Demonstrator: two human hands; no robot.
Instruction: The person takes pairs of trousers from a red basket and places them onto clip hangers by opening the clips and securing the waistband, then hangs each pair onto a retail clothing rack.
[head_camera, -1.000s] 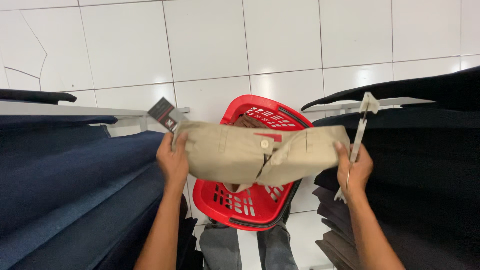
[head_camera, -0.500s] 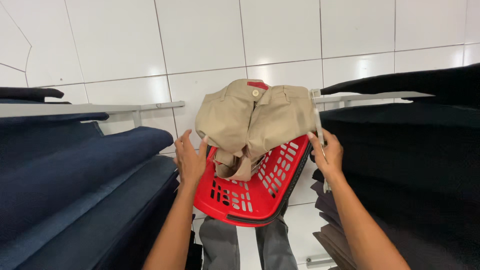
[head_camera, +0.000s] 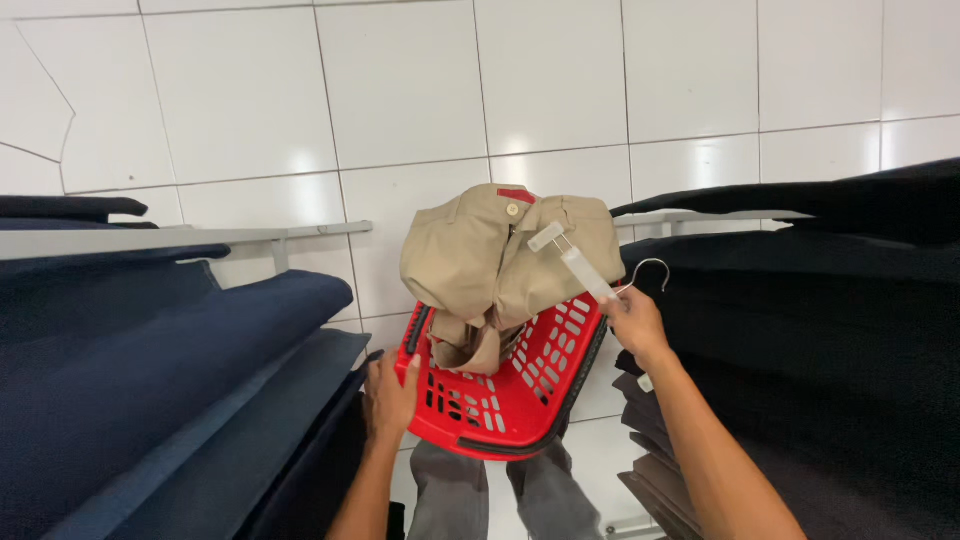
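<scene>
Small red rectangular label (head_camera: 516, 195) inside waistband of tan trousers (head_camera: 480, 260); no packages, signs, screens.

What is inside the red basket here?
Khaki trousers are piled in the red basket, bulging above its rim. Anything beneath them is covered. The left hand grips the rim; the right hand holds a clear hanger.

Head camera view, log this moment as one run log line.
left hand: grips red basket rim | right hand: holds clear clip hanger | khaki trousers: bunched over basket | dark garments either side
</scene>
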